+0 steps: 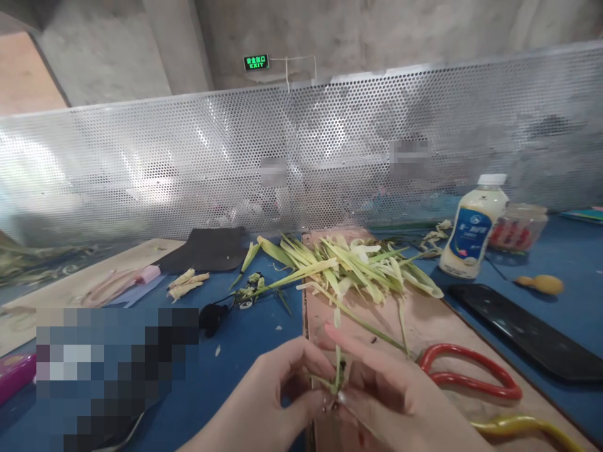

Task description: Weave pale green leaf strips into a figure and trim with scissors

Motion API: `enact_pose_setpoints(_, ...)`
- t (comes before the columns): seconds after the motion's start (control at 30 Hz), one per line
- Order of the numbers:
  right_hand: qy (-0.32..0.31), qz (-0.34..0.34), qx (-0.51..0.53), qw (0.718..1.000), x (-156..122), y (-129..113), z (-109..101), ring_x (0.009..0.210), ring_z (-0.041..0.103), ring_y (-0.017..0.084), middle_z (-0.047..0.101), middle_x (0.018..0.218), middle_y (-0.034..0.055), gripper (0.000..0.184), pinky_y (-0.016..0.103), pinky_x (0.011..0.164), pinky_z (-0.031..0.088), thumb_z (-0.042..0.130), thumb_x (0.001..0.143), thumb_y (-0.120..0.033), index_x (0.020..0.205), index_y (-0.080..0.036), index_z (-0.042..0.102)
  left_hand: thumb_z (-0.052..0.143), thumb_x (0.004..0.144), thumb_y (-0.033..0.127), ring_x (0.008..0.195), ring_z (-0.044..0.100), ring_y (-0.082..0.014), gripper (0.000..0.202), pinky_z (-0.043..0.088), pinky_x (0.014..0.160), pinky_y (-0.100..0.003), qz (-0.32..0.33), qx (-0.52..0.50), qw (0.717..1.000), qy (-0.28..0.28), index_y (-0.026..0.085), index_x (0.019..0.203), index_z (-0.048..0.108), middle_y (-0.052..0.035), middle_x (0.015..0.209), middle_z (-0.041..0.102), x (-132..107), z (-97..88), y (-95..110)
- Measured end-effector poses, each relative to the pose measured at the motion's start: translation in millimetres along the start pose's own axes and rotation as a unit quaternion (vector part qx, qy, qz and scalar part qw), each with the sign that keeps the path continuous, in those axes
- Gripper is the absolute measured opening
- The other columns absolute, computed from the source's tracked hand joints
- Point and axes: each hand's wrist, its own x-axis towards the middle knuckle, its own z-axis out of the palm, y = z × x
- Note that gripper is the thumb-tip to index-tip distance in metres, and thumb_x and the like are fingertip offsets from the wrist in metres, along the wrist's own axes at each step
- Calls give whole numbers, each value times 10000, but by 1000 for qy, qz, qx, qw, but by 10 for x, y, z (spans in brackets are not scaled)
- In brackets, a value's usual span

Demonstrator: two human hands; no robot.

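Perforated metal screen: spans the full width behind the blue tabletop.
Pinkish board: on the tabletop, runs from the pile to under the hands.
Leaf-strip pile: pale green to cream, loose heap over the board's far end, beyond the hands.
Left hand: fingers curled, thumb and fingertips narrowed onto the sprig from the left.
Right hand: same pinch from the right; index finger reaches forward.
Black slab: phone-like, right of the board, no legible marking.
Bottle: white cap, cream contents, blue label; small pale print, can't read it.
Jar: clear, just behind the bottle, red print, illegible.
Red loop handle: right of the right hand, yellow handle nearer.
Exit sign: green on black, "安全出口 / EXIT", above the screen.
Sprig: between both sets of fingertips, over the board; thin, green, pale strip upright, dark bits near the pinch, lower end blurred.
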Motion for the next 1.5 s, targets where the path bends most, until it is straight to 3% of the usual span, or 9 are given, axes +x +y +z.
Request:
enact_pose_setpoints(0.1, 5, -9, 8, 1000, 14, 28, -3, 784, 591, 170, 627, 829, 26, 519, 295, 700, 493, 585, 729, -393, 1217, -270, 457, 556, 699, 196, 732, 570, -153, 124, 404, 681, -261, -1, 13, 1000, 8, 179, 822, 547, -11, 794, 632, -1, 2, -10)
enact_pose_setpoints(0.23, 20, -26, 20, 999, 15, 38, 7, 851, 573, 180, 621, 860, 27, 510, 301, 739, 476, 604, 709, -404, 1189, -271, 490, 563, 692, 205, 745, 569, -159, 123, 403, 688, -261, -5, 19, 1000, 16, 177, 812, 559, -13, 793, 634, -8, 5, -20)
enact_pose_setpoints(0.43, 13, -15, -32, 999, 36, 55, -29, 666, 539, 128, 607, 779, 6, 514, 254, 638, 473, 590, 728, -370, 1218, -286, 457, 552, 701, 173, 744, 567, -149, 67, 410, 687, -249, -13, 1, 1000, -11, 159, 766, 559, -12, 759, 625, -1, -7, 29)
enact_pose_setpoints(0.63, 10, -37, -58, 998, 15, 3, -32, 678, 545, 141, 600, 782, 10, 492, 258, 641, 466, 572, 744, -336, 1219, -271, 459, 566, 697, 154, 710, 545, -121, 44, 399, 666, -223, -15, -17, 1000, -20, 142, 738, 559, 1, 719, 601, -10, -8, 59)
enact_pose_setpoints(0.73, 24, -35, -58, 997, 25, -15, -44, 740, 570, 171, 620, 858, 29, 472, 296, 671, 475, 555, 751, -343, 1209, -268, 471, 579, 704, 199, 665, 540, -109, 90, 401, 633, -223, -28, -64, 997, -24, 144, 770, 551, -4, 727, 606, 3, -8, 45)
enact_pose_setpoints(0.97, -41, -17, 10, 999, 152, 6, -91, 615, 568, 130, 609, 664, -6, 530, 270, 610, 480, 511, 759, -232, 1273, -243, 379, 594, 705, 227, 520, 454, -44, 131, 346, 513, -164, -83, -198, 977, 0, 124, 779, 562, 15, 658, 569, 88, -95, 37)
enact_pose_setpoints(1.17, -13, -14, -130, 991, 120, 16, -134, 662, 576, 139, 622, 708, -4, 600, 259, 619, 476, 546, 729, -216, 1293, -248, 346, 595, 706, 196, 489, 482, -36, 135, 370, 502, -149, -145, -299, 940, -77, 114, 811, 572, -11, 655, 591, 85, -132, 34)
enact_pose_setpoints(1.3, 7, -44, -202, 978, 131, 34, -171, 656, 573, 138, 631, 743, 4, 543, 251, 624, 467, 569, 699, -198, 1228, -229, 450, 593, 715, 202, 501, 507, -52, 206, 391, 512, -163, -156, -307, 935, -86, 124, 903, 561, -22, 670, 596, 78, -145, 73)
enact_pose_setpoints(1.5, 2, -15, -250, 968, 154, -67, -143, 578, 545, 125, 638, 727, 21, 359, 225, 520, 434, 516, 712, -184, 1067, -194, 575, 590, 731, 178, 541, 508, -39, 197, 389, 533, -151, -150, -336, 926, -86, 102, 912, 575, -28, 710, 582, 92, -162, 87)
